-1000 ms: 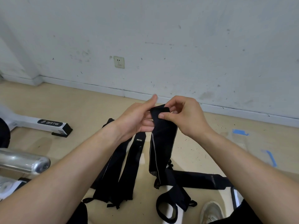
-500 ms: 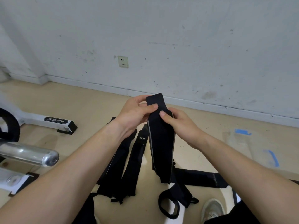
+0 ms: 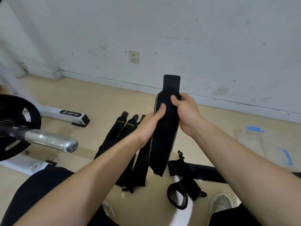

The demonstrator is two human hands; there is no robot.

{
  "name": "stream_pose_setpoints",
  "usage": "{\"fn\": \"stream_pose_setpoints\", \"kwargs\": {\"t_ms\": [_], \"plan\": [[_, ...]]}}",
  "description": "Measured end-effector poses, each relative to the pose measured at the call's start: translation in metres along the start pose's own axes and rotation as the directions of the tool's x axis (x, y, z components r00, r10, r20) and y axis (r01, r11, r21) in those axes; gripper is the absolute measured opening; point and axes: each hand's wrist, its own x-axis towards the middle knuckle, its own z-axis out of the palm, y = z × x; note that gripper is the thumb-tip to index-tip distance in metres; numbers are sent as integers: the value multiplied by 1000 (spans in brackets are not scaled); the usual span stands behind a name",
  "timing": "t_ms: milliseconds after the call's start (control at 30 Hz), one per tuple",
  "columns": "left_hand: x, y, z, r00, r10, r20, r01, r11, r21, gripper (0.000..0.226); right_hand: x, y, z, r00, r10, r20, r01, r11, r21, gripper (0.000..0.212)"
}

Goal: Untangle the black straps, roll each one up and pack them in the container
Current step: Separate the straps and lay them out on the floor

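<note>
Right now both hands are grasping one black strap (image 3: 164, 136), held upright in the air in front of the wall (image 3: 211, 38). Left hand (image 3: 149, 126) grips its left edge, thumb pressed flat on the front face. Right hand (image 3: 187, 111) grips the right edge a little higher, thumb on the front and fingers curled behind. The strap's narrower top tab sticks up above both thumbs; its lower end hangs free above the floor (image 3: 101, 98).

Left of the held strap, and partly behind the left forearm, two more straps (image 3: 117, 136) lie flat side by side on the floor, with yellow lettering near their far ends. Below and right of the held strap, another strap (image 3: 184, 190) lies on the floor with a loop at its near end and a long band running off to the right. A grey shoe (image 3: 221, 203) sits just right of that loop.

Far left of the held strap: a chrome barbell end (image 3: 48, 141) with a black weight plate (image 3: 14, 124), and a white frame foot (image 3: 65, 114) behind them. A wall socket (image 3: 134, 56) is above and left. Blue tape marks (image 3: 254, 128) are on the floor to the right.
</note>
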Motion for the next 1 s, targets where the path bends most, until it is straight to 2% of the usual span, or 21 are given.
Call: {"fn": "stream_pose_setpoints", "kwargs": {"t_ms": [133, 233, 300, 367, 467, 533, 667, 767, 867, 1000], "plan": [[-7, -45, -15, 989, -78, -129, 105, 969, 222, 20, 15, 6, 4, 998, 33, -55, -30, 997, 67, 15], [-16, -82, -21, 982, -169, -90, 186, 952, 243, 18, 28, 13, 1, 995, 38, -93, -28, 993, 111, 9], [-21, -100, -24, 968, -226, -106, 246, 937, 249, 14, 38, 21, -7, 990, 42, -131, -23, 990, 142, 13], [-18, -117, -27, 964, -240, -112, 260, 938, 230, 18, 48, 39, -16, 984, 48, -171, -32, 995, 93, 21], [-7, -131, -32, 959, -248, -139, 272, 942, 197, 24, 60, 78, -29, 976, 114, -187, -110, 993, 30, 29], [4, -141, -35, 952, -271, -138, 296, 932, 209, 26, 67, 104, -38, 968, 161, -190, -160, 987, 20, 24], [23, -174, -40, 919, -385, -80, 393, 891, 229, 24, 91, 144, -55, 933, 226, -279, -228, 973, 24, 24], [40, -205, -47, 878, -465, -115, 479, 861, 170, 29, 121, 173, -67, 905, 247, -347, -261, 965, 5, 25], [60, -234, -58, 829, -539, -151, 545, 838, 3, 37, 157, 201, -75, 892, 248, -378, -280, 959, -32, 27], [90, -263, -76, 864, -497, -84, 488, 866, -107, 31, 210, 238, -75, 881, 274, -385, -312, 949, -37, 37]]}}
